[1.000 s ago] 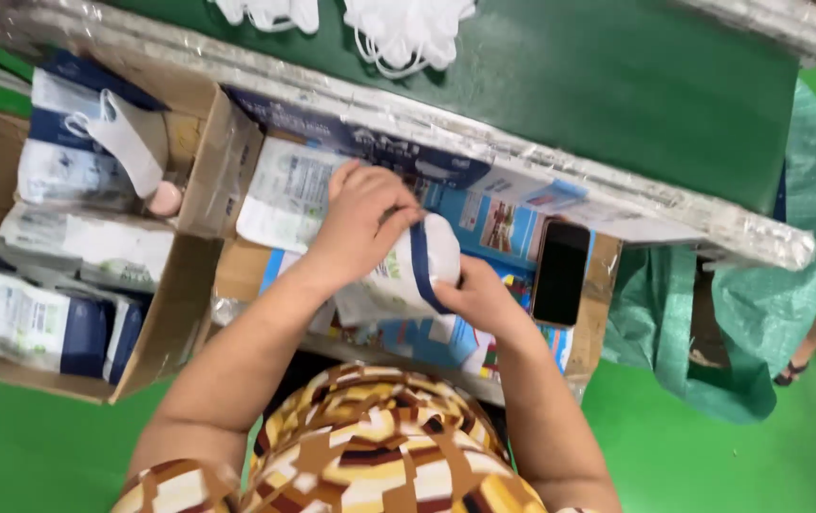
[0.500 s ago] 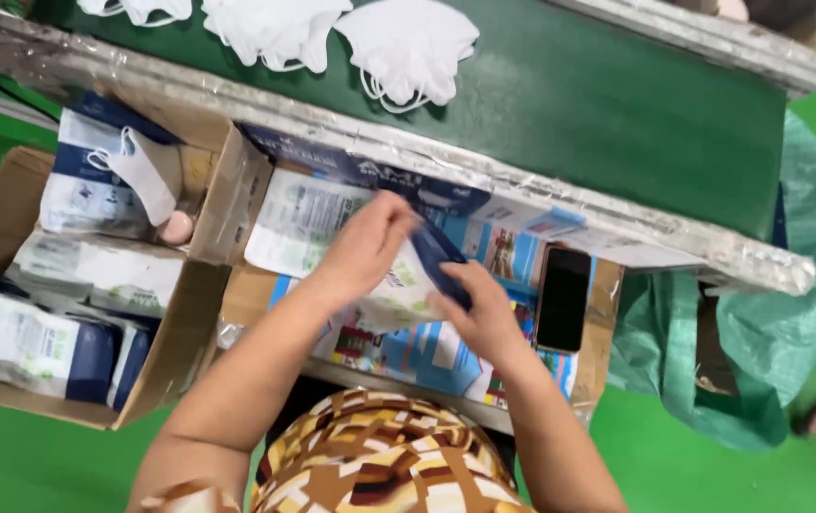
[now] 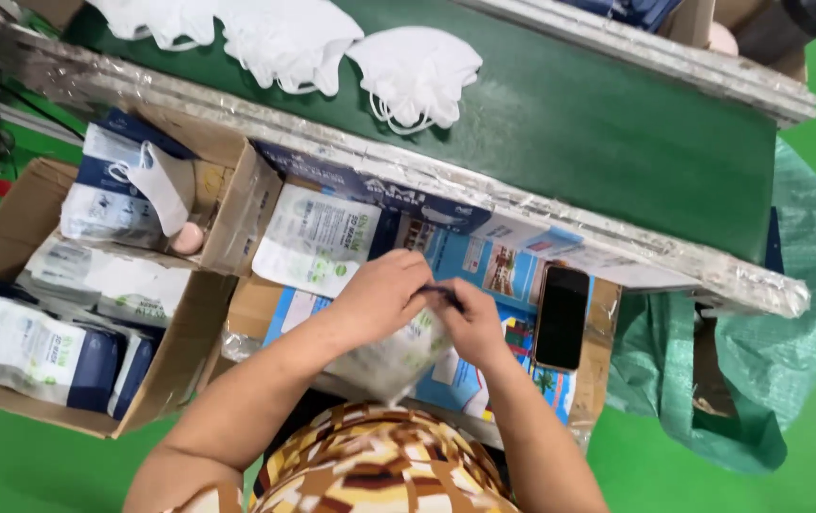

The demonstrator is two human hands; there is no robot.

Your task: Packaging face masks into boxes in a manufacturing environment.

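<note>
Far out to the left of the grip, an open cardboard box (image 3: 9, 380) packed with sealed blue-and-white pouches (image 3: 28, 351). Closer in, still left, a loose white mask (image 3: 163, 185) lying on more packs. At the centre, left hand (image 3: 381, 296) and right hand (image 3: 470, 328) closed together, fingers pinching the dark top edge of a clear-and-white pouch (image 3: 391, 353); both clamped tight on it, no gap showing between fingertips and film. Pouch hanging below the grip over the printed work surface (image 3: 484, 266), just in front of the patterned garment (image 3: 370, 465). Long axis roughly up-and-down from the grip toward the body, tilted slightly left; pinched mouth pointing away toward the belt, lower end pointing back. Likely trouble, as a judgement: slack film buckling between the two pinches, leaving the mouth crooked or half closed, or contents sliding out if one pinch loosens. Just right of the grip, a black phone (image 3: 562, 318) lying flat, near enough to be knocked. Above, a green conveyor belt (image 3: 617, 123) carrying white masks (image 3: 417, 76). Far right, a green sack (image 3: 759, 380).
</note>
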